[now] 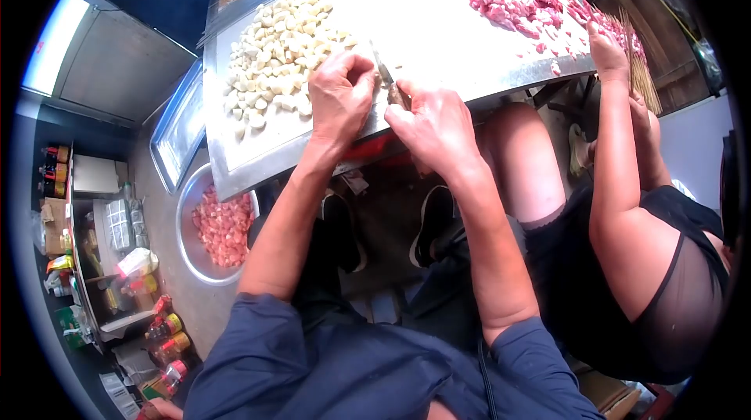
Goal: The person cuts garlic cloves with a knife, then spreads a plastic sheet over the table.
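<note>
My right hand (pixel 436 124) grips a small knife (pixel 382 68) by its brown handle, and the blade points away from me over the white tabletop. To its left, my left hand (pixel 341 98) is closed with curled fingers near the table's front edge. Whatever its fingertips may hold is hidden from view. Just beyond that hand spreads a pile of peeled garlic cloves (pixel 275 48), pale cream in colour. A few more cloves lie apart at the table's far side.
Chunks of raw meat (pixel 520 7) cover the table's right part, where a co-worker's hand (pixel 609 52) is beside a bundle of thin skewers (pixel 643 80). A metal bowl of cut meat (pixel 186 242) stands on the floor at left, near a tray (pixel 163 152) and shelved bottles.
</note>
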A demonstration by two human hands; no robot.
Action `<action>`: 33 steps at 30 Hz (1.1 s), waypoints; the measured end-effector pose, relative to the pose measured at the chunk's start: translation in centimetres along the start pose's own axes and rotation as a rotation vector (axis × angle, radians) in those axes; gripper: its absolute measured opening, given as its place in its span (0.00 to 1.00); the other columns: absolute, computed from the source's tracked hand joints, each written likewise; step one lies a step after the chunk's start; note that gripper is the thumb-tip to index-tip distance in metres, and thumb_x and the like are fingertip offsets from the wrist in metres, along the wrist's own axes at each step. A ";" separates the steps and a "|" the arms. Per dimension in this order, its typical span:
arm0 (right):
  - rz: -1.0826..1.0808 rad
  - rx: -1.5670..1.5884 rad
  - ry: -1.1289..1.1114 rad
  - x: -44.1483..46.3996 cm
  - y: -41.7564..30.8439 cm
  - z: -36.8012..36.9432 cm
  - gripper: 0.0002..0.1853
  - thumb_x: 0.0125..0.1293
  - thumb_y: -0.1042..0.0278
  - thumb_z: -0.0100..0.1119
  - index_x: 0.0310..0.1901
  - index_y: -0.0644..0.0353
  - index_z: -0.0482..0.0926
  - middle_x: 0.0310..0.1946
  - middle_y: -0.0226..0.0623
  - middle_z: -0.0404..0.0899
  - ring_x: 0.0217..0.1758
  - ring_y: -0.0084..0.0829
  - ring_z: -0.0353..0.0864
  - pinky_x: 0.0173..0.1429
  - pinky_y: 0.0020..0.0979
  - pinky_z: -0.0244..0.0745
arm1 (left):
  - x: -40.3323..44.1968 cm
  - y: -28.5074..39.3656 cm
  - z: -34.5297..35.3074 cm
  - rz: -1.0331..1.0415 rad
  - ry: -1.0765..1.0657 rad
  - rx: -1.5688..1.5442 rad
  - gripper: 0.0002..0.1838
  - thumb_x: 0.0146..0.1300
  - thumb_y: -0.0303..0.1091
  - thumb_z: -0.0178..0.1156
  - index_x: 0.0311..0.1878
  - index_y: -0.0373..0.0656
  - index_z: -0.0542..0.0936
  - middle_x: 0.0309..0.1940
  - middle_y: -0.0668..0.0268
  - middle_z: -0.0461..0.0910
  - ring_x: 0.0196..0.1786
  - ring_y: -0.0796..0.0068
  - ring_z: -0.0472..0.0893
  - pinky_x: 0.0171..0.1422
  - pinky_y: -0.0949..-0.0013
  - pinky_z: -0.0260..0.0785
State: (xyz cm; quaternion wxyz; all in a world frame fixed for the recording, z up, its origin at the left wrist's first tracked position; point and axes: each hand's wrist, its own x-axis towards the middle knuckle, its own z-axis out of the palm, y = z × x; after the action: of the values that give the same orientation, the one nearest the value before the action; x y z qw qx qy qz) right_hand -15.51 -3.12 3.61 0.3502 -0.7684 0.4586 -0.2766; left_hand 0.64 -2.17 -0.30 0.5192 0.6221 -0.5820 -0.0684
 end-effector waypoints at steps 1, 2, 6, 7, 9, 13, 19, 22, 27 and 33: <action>-0.018 -0.011 -0.003 -0.2 0.0 -0.2 0.13 0.58 0.62 0.57 0.34 0.65 0.82 0.31 0.58 0.84 0.39 0.59 0.85 0.48 0.54 0.79 | 0.1 0.0 0.0 -0.037 0.035 -0.003 0.02 0.56 0.19 0.65 0.33 0.35 0.84 0.31 0.59 0.82 0.32 0.66 0.84 0.40 0.65 0.76; -0.038 -0.023 -0.008 -0.3 -0.1 -0.3 0.13 0.59 0.62 0.57 0.34 0.65 0.82 0.32 0.58 0.84 0.40 0.59 0.85 0.49 0.54 0.79 | 0.2 -0.1 0.0 -0.038 0.037 -0.001 0.02 0.56 0.19 0.65 0.33 0.35 0.84 0.31 0.59 0.82 0.32 0.66 0.84 0.40 0.65 0.76; 0.003 0.015 -0.043 -0.9 0.0 -0.7 0.13 0.59 0.62 0.58 0.36 0.65 0.82 0.32 0.59 0.83 0.41 0.60 0.84 0.49 0.53 0.78 | 0.3 -0.4 0.3 -0.044 0.061 -0.004 0.04 0.58 0.19 0.62 0.35 0.34 0.84 0.32 0.57 0.82 0.32 0.64 0.83 0.41 0.64 0.76; 0.023 0.099 -0.044 -1.0 0.5 -0.5 0.14 0.60 0.61 0.59 0.36 0.66 0.82 0.31 0.59 0.83 0.41 0.60 0.84 0.49 0.53 0.78 | 0.3 -0.6 0.3 -0.035 0.092 -0.012 0.05 0.58 0.19 0.60 0.36 0.34 0.84 0.32 0.57 0.82 0.33 0.64 0.83 0.41 0.63 0.76; 0.042 0.182 -0.049 -1.2 1.0 0.3 0.14 0.60 0.61 0.60 0.37 0.66 0.82 0.31 0.59 0.82 0.41 0.60 0.84 0.49 0.52 0.78 | 0.2 -0.8 0.2 -0.031 0.089 -0.007 0.07 0.58 0.18 0.59 0.36 0.34 0.84 0.32 0.57 0.82 0.34 0.64 0.83 0.41 0.64 0.76; 0.024 0.279 0.071 -1.5 0.5 0.9 0.15 0.61 0.61 0.61 0.41 0.67 0.82 0.29 0.58 0.82 0.35 0.58 0.85 0.43 0.48 0.79 | -0.1 -0.7 -0.1 -0.079 0.091 -0.083 0.10 0.57 0.18 0.55 0.38 0.34 0.85 0.33 0.58 0.83 0.36 0.64 0.83 0.42 0.64 0.75; 0.008 0.469 0.139 -1.2 0.9 1.0 0.18 0.62 0.66 0.62 0.49 0.70 0.83 0.24 0.49 0.82 0.25 0.41 0.85 0.34 0.40 0.79 | -0.4 -0.6 -0.5 -0.180 0.026 -0.105 0.08 0.71 0.25 0.59 0.47 0.36 0.85 0.41 0.66 0.86 0.42 0.79 0.82 0.48 0.73 0.75; 0.098 0.624 0.061 -1.6 -0.1 0.1 0.16 0.65 0.69 0.62 0.51 0.70 0.83 0.23 0.39 0.82 0.21 0.28 0.82 0.28 0.33 0.77 | -0.4 -0.5 -0.3 -0.202 0.090 -0.266 0.08 0.75 0.28 0.60 0.52 0.37 0.84 0.43 0.68 0.86 0.43 0.80 0.82 0.48 0.74 0.75; 0.151 0.796 -0.037 -2.0 -1.1 -0.5 0.14 0.69 0.72 0.60 0.53 0.68 0.84 0.24 0.30 0.82 0.19 0.18 0.78 0.23 0.25 0.74 | -0.3 0.6 -0.7 -0.189 0.065 -0.469 0.14 0.73 0.29 0.66 0.58 0.35 0.80 0.44 0.67 0.86 0.41 0.82 0.81 0.45 0.77 0.75; 0.100 0.774 -0.044 -2.3 -0.9 -0.8 0.15 0.70 0.72 0.60 0.55 0.71 0.83 0.25 0.32 0.82 0.19 0.18 0.78 0.23 0.24 0.74 | -0.6 1.9 -2.1 -0.529 -0.122 -0.827 0.16 0.70 0.23 0.67 0.59 0.34 0.79 0.37 0.65 0.87 0.33 0.82 0.82 0.39 0.78 0.75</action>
State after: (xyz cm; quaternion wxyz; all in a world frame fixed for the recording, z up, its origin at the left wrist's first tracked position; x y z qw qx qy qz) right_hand -16.63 -1.00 4.57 0.6371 -0.5619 0.3496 -0.3951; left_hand 0.62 -0.10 1.73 0.6524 0.4852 -0.3575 -0.4595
